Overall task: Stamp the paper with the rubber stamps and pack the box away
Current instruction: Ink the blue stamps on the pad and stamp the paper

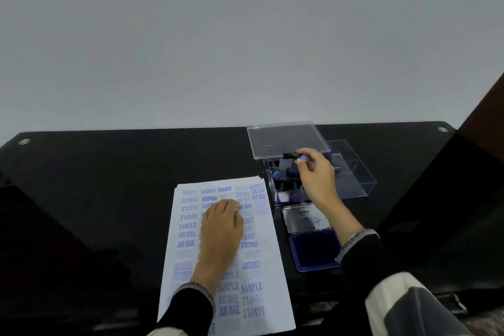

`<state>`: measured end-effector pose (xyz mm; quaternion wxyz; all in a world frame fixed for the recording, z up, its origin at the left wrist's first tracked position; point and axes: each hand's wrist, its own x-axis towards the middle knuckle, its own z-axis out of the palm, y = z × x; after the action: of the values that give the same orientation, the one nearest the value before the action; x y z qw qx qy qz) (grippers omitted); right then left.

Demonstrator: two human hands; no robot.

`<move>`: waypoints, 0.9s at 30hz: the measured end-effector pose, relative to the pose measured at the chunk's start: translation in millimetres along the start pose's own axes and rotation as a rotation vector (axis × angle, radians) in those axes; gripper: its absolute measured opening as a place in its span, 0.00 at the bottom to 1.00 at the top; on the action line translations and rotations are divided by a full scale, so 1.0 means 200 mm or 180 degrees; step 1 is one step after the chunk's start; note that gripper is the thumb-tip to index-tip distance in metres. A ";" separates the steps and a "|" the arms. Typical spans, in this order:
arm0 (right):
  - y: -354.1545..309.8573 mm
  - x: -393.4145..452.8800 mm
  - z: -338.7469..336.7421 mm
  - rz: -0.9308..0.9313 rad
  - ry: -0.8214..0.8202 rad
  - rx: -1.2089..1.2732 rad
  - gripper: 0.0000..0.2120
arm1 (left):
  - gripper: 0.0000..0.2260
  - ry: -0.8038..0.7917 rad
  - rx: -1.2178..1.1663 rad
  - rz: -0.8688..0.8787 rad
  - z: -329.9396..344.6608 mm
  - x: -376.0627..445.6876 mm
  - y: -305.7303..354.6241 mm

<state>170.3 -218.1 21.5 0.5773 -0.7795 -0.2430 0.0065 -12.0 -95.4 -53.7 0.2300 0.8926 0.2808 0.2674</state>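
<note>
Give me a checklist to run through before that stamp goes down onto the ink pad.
1. Stamp gripped: ok, right hand pinches it above the clear box.
2. Ink pad open: ok, its lid stands tilted back and the blue pad is exposed.
3. Path to the pad: ok, nothing lies between the box and the pad.
4. Paper steadied: ok, left hand rests on it.
5. Free space for a stamp: cannot tell, the sheet is mostly covered with prints.
6. Which word the stamp bears: cannot tell.
</note>
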 end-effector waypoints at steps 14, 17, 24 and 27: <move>0.03 0.34 0.07 0.0272 -0.0846 -0.1426 0.06 | 0.07 0.0028 0.0175 -0.0080 0.05 0.01 -0.02; 0.02 0.38 0.07 0.0366 -0.1154 -0.1506 0.09 | 0.06 0.0046 0.0192 -0.0076 0.05 0.01 -0.03; 0.02 0.40 0.06 0.0209 -0.1007 -0.1630 0.07 | 0.06 0.0018 0.0164 -0.0067 0.05 0.01 -0.03; 0.02 0.42 0.06 0.0154 -0.0307 -0.2110 0.07 | 0.05 0.0059 0.0173 -0.0036 0.05 0.01 -0.03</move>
<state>241.6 -175.4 35.6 0.2799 -0.9292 -0.2403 -0.0223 -6.6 -92.2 -63.6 0.2046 0.8944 0.2951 0.2667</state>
